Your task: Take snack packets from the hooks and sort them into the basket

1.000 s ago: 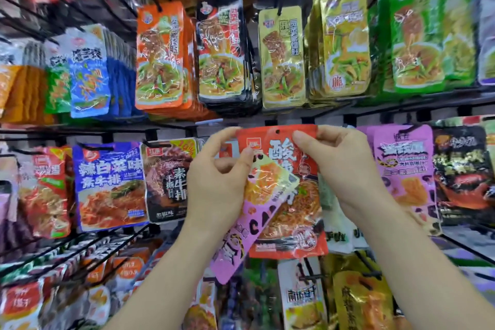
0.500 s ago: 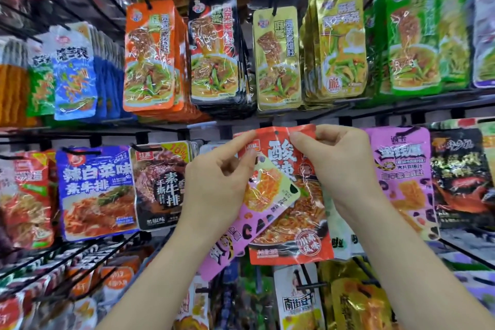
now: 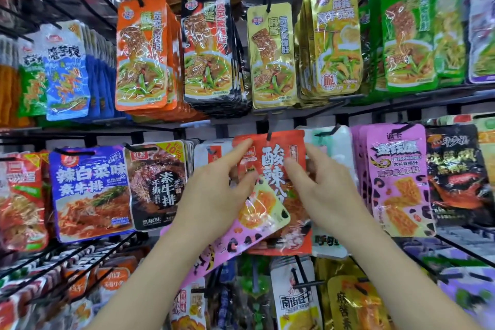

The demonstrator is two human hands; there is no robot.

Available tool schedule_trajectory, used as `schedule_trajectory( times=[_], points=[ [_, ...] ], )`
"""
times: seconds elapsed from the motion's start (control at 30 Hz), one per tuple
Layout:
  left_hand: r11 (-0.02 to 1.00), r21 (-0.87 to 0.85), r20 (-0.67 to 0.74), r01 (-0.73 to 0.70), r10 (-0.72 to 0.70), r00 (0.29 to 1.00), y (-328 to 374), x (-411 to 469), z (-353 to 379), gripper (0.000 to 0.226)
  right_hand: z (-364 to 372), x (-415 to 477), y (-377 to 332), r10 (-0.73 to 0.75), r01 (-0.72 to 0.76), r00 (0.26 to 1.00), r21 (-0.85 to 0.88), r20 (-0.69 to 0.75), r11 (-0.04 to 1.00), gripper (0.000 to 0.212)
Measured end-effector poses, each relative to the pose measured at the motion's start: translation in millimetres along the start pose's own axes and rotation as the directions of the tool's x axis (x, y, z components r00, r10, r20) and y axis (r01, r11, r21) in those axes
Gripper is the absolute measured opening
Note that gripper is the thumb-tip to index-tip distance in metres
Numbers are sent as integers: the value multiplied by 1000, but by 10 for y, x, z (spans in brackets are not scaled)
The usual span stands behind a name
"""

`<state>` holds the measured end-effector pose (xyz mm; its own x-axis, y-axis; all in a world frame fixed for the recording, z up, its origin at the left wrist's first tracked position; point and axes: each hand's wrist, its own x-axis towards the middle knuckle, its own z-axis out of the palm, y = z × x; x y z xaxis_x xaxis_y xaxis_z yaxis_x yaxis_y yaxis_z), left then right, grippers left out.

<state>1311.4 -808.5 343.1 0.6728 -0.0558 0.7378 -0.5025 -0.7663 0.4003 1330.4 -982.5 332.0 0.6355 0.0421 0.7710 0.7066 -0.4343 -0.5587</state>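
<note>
Pink packet [image 3: 222,246], leopard-spotted, is already off the rack and slants from low left up to the right. The left hand [image 3: 214,195] grips it, with the thumb laid over its upper end. That hand's forefinger is stretched up and touches the top left corner of the red packet [image 3: 273,163].

The red packet is the one that matters now. It hangs long axis upright just above and behind both hands, its hole threaded on the black hook [image 3: 269,136]. The hook's prong points out towards the person, so I judge the packet has to slide forward along it to come free.

To the right, the right hand [image 3: 329,195] is open. Its fingers are spread and fairly straight, and one fingertip rests on the red packet's face below the top right corner. It holds nothing. Both hands are about equally near, but the right one is the free one. Further right hangs a row of matching pink packets [image 3: 396,182].

Half a second ago both hands were pinching the red packet's top corners. Since then the pinches have loosened: the left forefinger has straightened, and the right hand has slipped lower and fanned out. The red packet has not left its hook.
</note>
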Motion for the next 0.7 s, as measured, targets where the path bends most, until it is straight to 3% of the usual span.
schedule_trajectory(
  times=[0.17,0.27,0.37,0.43,0.53,0.7],
  points=[
    [995,99,77,-2,-6,997,-7,-20,-10,77,-153,-118,159,-119,172,966,-223,231,960,33],
    [977,211,23,30,-36,999,-8,0,-13,79,-237,-111,183,-118,284,937,-523,329,804,42],
    [965,257,12,53,-58,998,60,-28,77,79,-286,-135,202,-43,268,945,-695,323,668,37],
    [948,314,11,52,-58,998,91,-38,135,79,-286,-158,204,-28,230,957,-695,289,682,35],
    [894,446,18,37,-50,999,55,-24,156,78,-246,-176,219,-21,144,978,-604,206,784,30],
    [875,483,9,-37,37,999,2,-62,124,71,-111,-208,253,-101,116,993,-424,57,898,13]
  ],
)
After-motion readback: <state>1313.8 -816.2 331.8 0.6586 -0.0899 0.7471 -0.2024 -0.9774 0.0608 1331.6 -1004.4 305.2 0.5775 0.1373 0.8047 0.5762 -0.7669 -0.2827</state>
